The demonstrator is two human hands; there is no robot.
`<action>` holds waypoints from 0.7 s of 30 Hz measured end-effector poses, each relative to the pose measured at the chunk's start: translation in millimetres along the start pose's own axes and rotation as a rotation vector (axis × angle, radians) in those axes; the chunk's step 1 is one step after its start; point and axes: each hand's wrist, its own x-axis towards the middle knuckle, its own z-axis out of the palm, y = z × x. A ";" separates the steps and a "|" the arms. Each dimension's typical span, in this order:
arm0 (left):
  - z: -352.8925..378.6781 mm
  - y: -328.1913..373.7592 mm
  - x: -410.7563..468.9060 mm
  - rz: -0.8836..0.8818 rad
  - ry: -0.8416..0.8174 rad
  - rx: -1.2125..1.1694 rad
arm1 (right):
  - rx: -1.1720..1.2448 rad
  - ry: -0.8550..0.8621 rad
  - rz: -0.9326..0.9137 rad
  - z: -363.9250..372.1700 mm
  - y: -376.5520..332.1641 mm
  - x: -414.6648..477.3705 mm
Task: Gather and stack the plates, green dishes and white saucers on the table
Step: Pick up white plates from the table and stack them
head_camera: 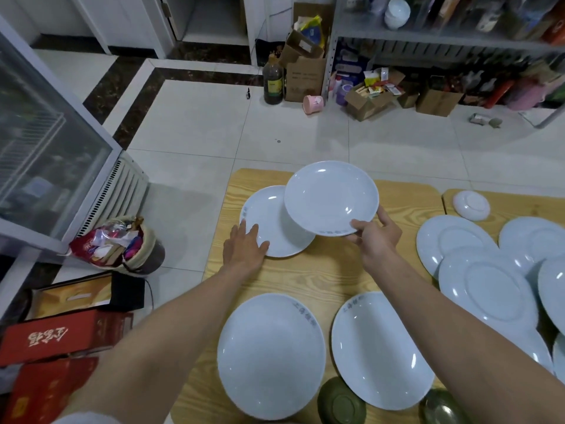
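Centre of frame: grips a raised plate (331,198) by its near rim with the right hand (376,237), thumb on top, other fingers curled underneath. Holds it slightly tilted, clear of the wooden table (321,276), overlapping in view the right side of a flat plate (272,221) lying left of centre. Touches that flat plate's near-left rim with the left hand (244,246), fingers straight and slightly spread, gripping nothing, palm over bare wood.

Lower centre: two larger white plates side by side on the table, just apart, the left large plate (270,356) and the right large plate (379,350), each with blue lettering on its far rim.

Bottom edge: an upturned green dish (341,402) just beside both large plates, and a second green dish (441,407) further right, partly hidden by the right forearm.

Right edge: a cluster of overlapping rimmed plates (489,286), some cut off by the frame.

Upper right of the tabletop: a white saucer (472,205), upside down, well apart from the raised plate.

Off the table: a basket (128,243) stuffed with packets at left, red boxes (46,335) lower left, a dark bottle (273,79) beside cardboard boxes at top centre.
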 end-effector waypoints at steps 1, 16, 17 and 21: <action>1.8 -0.7 3.3 -0.002 -0.012 0.000 | -0.002 0.005 0.004 1.6 1.1 2.5; 22.6 -8.3 30.5 -0.266 0.178 -0.900 | 0.052 -0.019 0.039 14.7 8.0 5.9; 23.2 -10.0 29.5 -0.292 0.183 -1.023 | 0.061 -0.023 0.043 13.9 8.8 2.5; 22.4 -11.0 18.1 -0.311 0.206 -1.280 | 0.082 -0.038 0.033 9.5 10.7 -14.1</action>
